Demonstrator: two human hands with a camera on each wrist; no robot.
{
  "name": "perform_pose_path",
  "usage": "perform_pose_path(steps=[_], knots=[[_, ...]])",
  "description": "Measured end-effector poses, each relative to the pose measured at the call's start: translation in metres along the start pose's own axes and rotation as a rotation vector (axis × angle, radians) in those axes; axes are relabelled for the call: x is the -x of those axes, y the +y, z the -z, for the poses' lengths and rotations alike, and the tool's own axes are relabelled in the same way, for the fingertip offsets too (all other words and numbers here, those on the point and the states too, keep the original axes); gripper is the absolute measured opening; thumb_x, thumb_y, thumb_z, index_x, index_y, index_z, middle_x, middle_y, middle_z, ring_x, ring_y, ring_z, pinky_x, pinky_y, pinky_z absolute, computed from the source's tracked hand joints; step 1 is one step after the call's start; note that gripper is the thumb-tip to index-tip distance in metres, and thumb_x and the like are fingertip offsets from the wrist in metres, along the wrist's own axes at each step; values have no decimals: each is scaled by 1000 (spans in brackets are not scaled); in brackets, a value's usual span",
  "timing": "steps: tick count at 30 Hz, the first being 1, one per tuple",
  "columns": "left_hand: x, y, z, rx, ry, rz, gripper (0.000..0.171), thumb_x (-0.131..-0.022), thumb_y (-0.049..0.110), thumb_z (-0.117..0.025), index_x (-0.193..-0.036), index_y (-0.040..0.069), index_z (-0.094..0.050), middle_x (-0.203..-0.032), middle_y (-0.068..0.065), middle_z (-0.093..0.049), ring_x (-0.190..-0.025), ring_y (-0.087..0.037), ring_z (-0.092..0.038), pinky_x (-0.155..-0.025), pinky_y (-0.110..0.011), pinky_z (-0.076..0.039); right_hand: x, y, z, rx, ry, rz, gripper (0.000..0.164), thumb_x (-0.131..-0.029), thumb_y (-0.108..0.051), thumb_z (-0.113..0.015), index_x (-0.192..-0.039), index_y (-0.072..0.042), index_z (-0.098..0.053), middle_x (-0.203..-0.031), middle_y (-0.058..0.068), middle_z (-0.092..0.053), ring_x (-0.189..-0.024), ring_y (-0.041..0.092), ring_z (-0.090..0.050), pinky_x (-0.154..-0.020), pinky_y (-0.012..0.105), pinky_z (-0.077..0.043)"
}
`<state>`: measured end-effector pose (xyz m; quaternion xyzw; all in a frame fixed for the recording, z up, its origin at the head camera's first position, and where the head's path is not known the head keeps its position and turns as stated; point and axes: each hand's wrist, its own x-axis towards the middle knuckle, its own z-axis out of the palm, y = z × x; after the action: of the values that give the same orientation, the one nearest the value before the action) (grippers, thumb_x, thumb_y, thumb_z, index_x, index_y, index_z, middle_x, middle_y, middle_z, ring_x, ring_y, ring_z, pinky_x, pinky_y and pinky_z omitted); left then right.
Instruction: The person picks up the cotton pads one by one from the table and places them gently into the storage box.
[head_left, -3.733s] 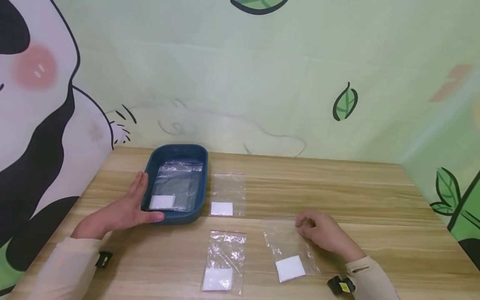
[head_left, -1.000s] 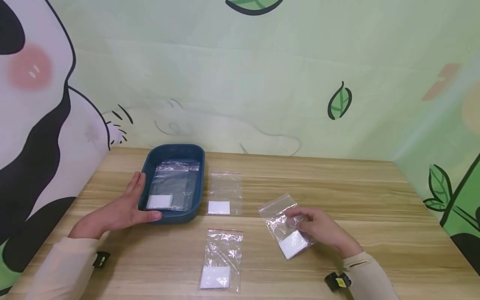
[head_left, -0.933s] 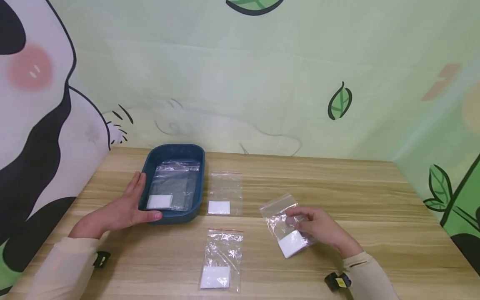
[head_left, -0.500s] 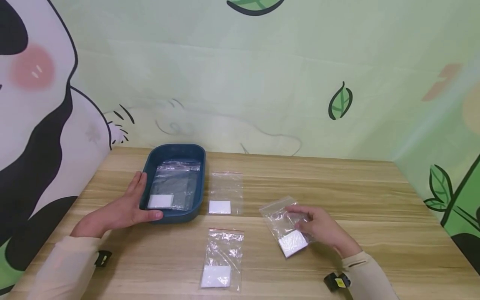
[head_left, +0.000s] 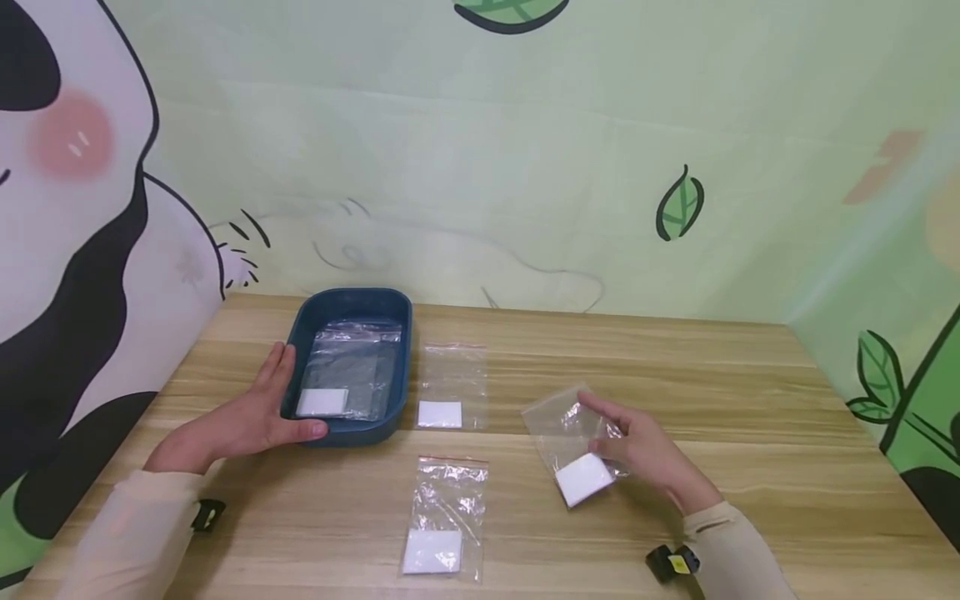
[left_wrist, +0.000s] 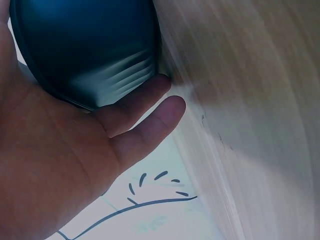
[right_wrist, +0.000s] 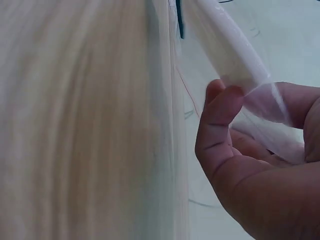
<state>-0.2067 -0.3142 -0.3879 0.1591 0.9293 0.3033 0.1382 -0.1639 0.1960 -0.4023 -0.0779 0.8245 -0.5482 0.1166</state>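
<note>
My right hand (head_left: pixel 648 454) pinches a clear zip-lock bag (head_left: pixel 551 433) by its right side, holding it tilted above the table. A white rectangle (head_left: pixel 585 480) shows at the bag's lower end. In the right wrist view, curled fingers (right_wrist: pixel 215 130) and thumb hold the bag (right_wrist: pixel 235 55) above the tabletop. My left hand (head_left: pixel 236 427) rests against the left side of a dark blue tray (head_left: pixel 407 375), thumb over its front rim. In the left wrist view, extended fingers (left_wrist: pixel 145 125) lie along the tray's outer wall. Clear bags (head_left: pixel 352 362) lie inside the tray, one white rectangle showing.
Two more zip-lock bags with white rectangles lie flat on the wooden table (head_left: pixel 720 392): a far bag (head_left: pixel 453 375) beside the tray and a near bag (head_left: pixel 450 504) in front. A wall (head_left: pixel 510 167) with printed leaves and a panda stands behind the table.
Since the earliest frame, my right hand has raised the bag from the table and turned it. Over the last second its index finger has straightened and the bag shifted slightly. The left hand stays put.
</note>
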Motion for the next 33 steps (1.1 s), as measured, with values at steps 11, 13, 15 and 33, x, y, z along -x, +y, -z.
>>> perform_pose_path(steps=[11,13,15,33], knots=[[-1,-2,0,18,-2,-4,130,-86,51,-77,-155,-4,17,-160,-31,22,-142,-61,-9,-109,-70,-22,-2,3,3,-209,-105,-102,73,-87,9,-61,-153,11,-28,-161,34,-10,-94,30,-64,-79,34,-57],[-1,-2,0,17,-2,-6,130,-86,51,-77,-155,-5,17,-160,-31,22,-142,-61,-9,-109,-70,-22,-2,3,3,-230,-132,-106,76,-87,9,-61,-154,11,-24,-162,33,-6,-92,26,-64,-79,34,-57],[0,-2,-1,14,0,-7,129,-86,51,-77,-155,-5,16,-160,-31,22,-142,-61,-9,-109,-70,-23,-2,4,4,-257,-154,-112,78,-87,9,-60,-155,11,-21,-162,33,-3,-90,27,-65,-79,36,-58],[-1,1,-1,-14,6,-6,130,-86,53,-77,-154,-8,16,-159,-33,21,-139,-63,-15,-108,-70,-24,3,-6,-10,11,-27,-145,78,-77,16,-60,-150,13,-33,-154,39,-23,-72,27,-61,-63,39,-57]])
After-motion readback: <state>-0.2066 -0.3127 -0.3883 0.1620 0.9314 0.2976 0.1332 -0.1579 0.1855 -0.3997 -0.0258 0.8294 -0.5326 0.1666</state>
